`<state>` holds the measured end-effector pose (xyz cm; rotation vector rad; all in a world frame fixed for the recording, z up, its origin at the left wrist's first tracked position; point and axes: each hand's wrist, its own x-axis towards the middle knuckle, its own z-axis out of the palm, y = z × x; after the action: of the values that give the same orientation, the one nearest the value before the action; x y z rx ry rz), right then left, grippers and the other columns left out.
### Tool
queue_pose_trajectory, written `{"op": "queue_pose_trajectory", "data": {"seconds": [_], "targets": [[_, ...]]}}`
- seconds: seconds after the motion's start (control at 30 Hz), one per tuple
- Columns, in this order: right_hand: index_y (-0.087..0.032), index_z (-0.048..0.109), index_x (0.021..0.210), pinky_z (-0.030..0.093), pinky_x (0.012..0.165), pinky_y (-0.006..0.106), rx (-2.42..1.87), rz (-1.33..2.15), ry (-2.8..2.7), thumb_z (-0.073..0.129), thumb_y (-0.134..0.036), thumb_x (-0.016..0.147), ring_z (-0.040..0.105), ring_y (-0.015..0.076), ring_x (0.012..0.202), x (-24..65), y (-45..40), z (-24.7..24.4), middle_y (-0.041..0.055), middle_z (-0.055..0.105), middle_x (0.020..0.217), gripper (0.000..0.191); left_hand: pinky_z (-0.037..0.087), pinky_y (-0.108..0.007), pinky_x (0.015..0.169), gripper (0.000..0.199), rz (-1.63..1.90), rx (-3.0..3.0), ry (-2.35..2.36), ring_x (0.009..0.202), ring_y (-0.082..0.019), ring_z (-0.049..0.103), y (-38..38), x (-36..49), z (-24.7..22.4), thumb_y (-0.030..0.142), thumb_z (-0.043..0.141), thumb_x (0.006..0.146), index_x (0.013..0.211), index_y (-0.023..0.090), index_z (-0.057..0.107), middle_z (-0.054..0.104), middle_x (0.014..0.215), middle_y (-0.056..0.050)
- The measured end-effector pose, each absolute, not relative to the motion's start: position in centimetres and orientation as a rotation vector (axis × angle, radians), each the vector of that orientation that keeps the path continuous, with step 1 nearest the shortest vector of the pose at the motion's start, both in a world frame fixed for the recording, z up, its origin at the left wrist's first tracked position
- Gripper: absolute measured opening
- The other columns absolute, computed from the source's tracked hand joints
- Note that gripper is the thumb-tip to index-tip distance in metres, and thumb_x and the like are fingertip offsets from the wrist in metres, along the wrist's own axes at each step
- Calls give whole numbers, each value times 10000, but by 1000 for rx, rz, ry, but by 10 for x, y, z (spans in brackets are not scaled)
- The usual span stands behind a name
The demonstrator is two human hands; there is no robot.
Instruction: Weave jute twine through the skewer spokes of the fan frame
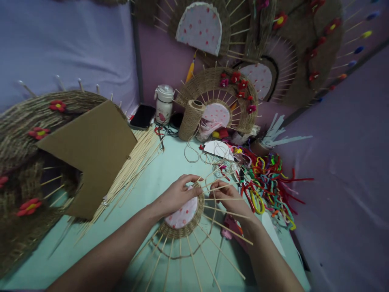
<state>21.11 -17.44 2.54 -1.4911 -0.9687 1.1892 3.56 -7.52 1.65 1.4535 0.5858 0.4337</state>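
A half-round fan (199, 213) of woven twine lies tilted over the table, with dotted white cloth (182, 215) at its centre and thin sticks (226, 229) radiating outward. My left hand (180, 192) grips its upper end, thumb over the woven band and fingers behind. Close to the upper sticks, my right hand (226, 192) is closed, fingertips pinched on a strand of twine (215, 211). That strand curves loosely round the sticks, outside the woven band. Beneath my right forearm is a pink glue gun (227, 231), partly hidden.
Left stand a large woven fan (18, 162), cardboard (91, 150) and a bundle of sticks (136, 158). Behind are a phone (142, 117), bottle (164, 105), twine spool (191, 121) and a flowered fan (243, 105). Coloured pipe cleaners (273, 182) and scissors (251, 198) lie right.
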Motion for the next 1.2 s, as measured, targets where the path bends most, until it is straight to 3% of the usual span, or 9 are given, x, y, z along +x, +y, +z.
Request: {"op": "queue_pose_trajectory", "data": {"seconds": [0.23, 0.5, 0.93, 1.2], "targets": [[-183, 542, 665, 302, 523, 240, -1496, 1193, -970, 693, -428, 684, 380, 94, 527, 205, -173, 31, -50, 441, 573, 288, 416, -303, 810, 410, 469, 1430, 585, 931, -192, 561, -75, 35, 16, 450, 617, 757, 1096, 219, 618, 614, 1033, -63], [-193, 554, 694, 355, 546, 246, -1524, 1104, -969, 675, -397, 698, 434, 109, 543, 208, -174, 28, -37, 483, 596, 237, 405, -314, 849, 401, 435, 1460, 595, 979, -201, 551, -75, 35, 19, 429, 609, 764, 1105, 217, 610, 588, 1139, -74], [-229, 574, 695, 415, 602, 297, -1760, 108, -1401, 653, -296, 769, 525, 159, 606, 223, -185, 34, 3, 587, 670, 128, 423, -320, 838, 462, 368, 1412, 594, 934, -195, 572, -77, 36, 12, 478, 618, 735, 1116, 218, 601, 600, 1133, -67], [-238, 569, 890, 471, 679, 326, -1660, 79, -1279, 589, -271, 824, 573, 182, 731, 244, -191, 27, 34, 587, 813, 76, 411, -312, 841, 463, 339, 1433, 592, 924, -188, 565, -76, 35, 11, 489, 608, 749, 1123, 217, 590, 623, 1035, -55]]}}
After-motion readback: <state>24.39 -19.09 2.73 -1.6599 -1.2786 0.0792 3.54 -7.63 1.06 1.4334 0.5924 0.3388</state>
